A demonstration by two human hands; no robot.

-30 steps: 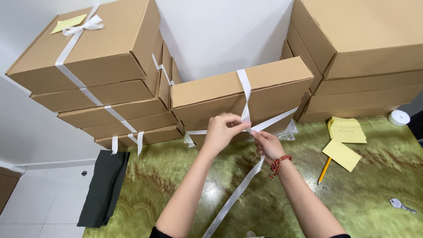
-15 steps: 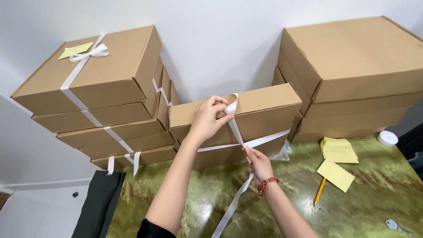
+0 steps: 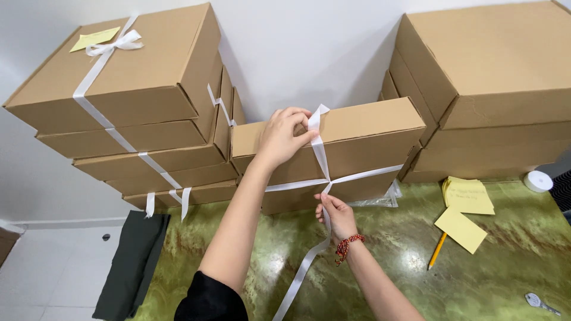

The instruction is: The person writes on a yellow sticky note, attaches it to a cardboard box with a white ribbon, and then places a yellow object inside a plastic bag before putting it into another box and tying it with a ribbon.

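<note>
The left hand (image 3: 284, 135) is raised to the top front edge of a flat cardboard box (image 3: 369, 139) that stands on a green marble table (image 3: 386, 261). Its fingers are closed on a white ribbon (image 3: 321, 156) and pinch it against the upper edge of the box, where a short end of the ribbon sticks up.

The right hand (image 3: 336, 215) is lower, just in front of the bottom of the box. It grips the same ribbon under the place where the ribbon crosses itself on the front face. From this hand a long free end hangs down over the table toward the person. A red bead bracelet (image 3: 346, 246) is on the right wrist. The ribbon also runs sideways across the front of the box, to the left and to the right of the crossing.

To the left is a stack of boxes (image 3: 137, 137) already tied with white ribbon; the top one has a bow (image 3: 116, 44) and a yellow note (image 3: 94, 38). To the right is another stack of plain boxes (image 3: 493, 89). On the table near it lie yellow sticky notes (image 3: 467, 208), a yellow pencil (image 3: 437, 249) and a roll of white tape (image 3: 538, 181). A dark cloth (image 3: 132, 264) hangs over the left edge of the table.
</note>
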